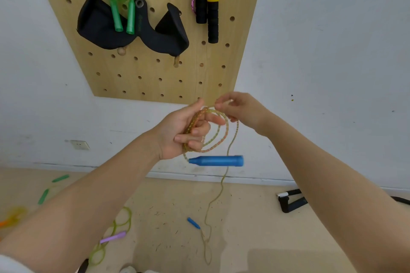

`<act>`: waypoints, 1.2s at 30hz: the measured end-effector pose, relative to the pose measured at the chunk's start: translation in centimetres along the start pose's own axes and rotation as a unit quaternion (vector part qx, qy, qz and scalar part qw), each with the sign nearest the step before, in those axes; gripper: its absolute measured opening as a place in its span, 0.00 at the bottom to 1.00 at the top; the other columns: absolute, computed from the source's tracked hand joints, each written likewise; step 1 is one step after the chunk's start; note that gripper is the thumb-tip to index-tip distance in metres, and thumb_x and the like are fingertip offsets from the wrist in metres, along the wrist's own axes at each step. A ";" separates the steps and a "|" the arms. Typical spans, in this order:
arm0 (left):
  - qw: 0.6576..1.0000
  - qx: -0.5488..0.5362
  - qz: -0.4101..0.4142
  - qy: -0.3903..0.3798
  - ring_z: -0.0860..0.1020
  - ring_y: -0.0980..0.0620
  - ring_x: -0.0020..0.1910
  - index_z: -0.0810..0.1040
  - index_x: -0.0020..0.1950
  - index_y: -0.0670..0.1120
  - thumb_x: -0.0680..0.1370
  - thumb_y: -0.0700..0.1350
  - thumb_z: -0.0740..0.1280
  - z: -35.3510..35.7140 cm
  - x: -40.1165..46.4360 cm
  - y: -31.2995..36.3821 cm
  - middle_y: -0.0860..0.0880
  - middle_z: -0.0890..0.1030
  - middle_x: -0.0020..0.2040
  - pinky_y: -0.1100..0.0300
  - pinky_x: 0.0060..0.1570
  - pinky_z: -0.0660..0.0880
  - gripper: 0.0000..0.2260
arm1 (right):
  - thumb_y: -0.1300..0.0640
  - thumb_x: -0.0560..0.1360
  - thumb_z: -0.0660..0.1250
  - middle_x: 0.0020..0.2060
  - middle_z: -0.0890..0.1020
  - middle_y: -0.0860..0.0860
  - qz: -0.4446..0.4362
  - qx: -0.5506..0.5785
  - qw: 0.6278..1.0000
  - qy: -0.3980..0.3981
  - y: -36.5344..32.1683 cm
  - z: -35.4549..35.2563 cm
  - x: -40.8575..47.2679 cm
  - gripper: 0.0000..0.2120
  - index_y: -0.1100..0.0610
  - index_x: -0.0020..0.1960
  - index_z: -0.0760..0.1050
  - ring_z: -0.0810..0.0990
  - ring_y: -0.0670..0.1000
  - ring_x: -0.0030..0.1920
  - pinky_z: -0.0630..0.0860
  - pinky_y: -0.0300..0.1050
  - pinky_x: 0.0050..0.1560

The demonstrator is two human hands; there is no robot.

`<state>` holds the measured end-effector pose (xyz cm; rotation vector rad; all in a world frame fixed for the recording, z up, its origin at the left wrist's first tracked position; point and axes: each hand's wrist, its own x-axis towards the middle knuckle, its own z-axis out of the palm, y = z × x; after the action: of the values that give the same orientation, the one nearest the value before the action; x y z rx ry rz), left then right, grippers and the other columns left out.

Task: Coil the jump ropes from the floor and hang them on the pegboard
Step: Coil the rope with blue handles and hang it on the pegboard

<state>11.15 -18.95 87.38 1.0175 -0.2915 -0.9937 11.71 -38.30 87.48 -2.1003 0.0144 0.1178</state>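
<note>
- Right now my left hand [182, 133] has its fingers curled through several loops of a yellow-green speckled jump rope [218, 133], gripping the coil in front of the wall.
- My right hand [240, 108] pinches the same rope at the top of the coil, fingertips pressed together on the cord, just right of the left thumb.
- One blue handle [216, 160] dangles sideways just beneath the coil, under my left hand.
- From the coil the loose cord drops to the floor [255, 228], where the second blue handle [193, 223] lies near me, with a slack loop trailing closer still.
- Far and above, the wooden pegboard [155, 73] already carries a green jump rope [119, 2] on a peg at the left, its two handles hanging down over a black padded item [133, 33].
- To the right on the board hangs a rope with yellow-and-black handles [208, 4] and a pink braided cord.
- On the floor at the left I see another rope with a purple handle [113, 237] and pale green loops, plus two green handles [52, 186] farther off.
- A black object [290, 201] rests on the floor at the right, against the wall's base; I cannot tell what it is.
</note>
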 end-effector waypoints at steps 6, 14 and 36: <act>0.995 -0.070 0.057 0.038 0.58 0.61 0.14 0.76 0.60 0.43 0.78 0.52 0.56 0.4 0.6 -0.1 0.52 0.74 0.30 0.70 0.19 0.63 0.18 | 0.50 0.80 0.57 0.30 0.74 0.53 0.057 -0.011 0.993 -0.107 0.4 2.9 -1.5 0.19 0.62 0.40 0.76 0.71 0.47 0.31 0.73 0.40 0.43; 0.944 -0.019 0.091 0.316 0.82 0.49 0.40 0.59 0.73 0.46 0.83 0.49 0.53 -3.6 3.7 -2.5 0.45 0.81 0.55 0.55 0.46 0.80 0.18 | 0.59 0.75 0.61 0.34 0.79 0.51 0.068 -0.241 0.938 -0.239 -2.3 4.2 -2.1 0.12 0.63 0.52 0.79 0.79 0.49 0.35 0.77 0.40 0.44; 0.981 -0.126 0.110 0.096 0.59 0.59 0.17 0.77 0.55 0.38 0.82 0.49 0.53 -0.9 1.0 -2.4 0.52 0.67 0.24 0.55 0.48 0.80 0.18 | 0.51 0.81 0.55 0.29 0.76 0.52 0.087 -0.048 0.987 -0.126 0.9 3.8 -1.4 0.19 0.58 0.39 0.76 0.67 0.46 0.26 0.67 0.38 0.31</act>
<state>10.97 -19.57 84.73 0.8238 -0.1108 -0.7062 9.94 -35.52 84.86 -2.1633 0.0404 0.4961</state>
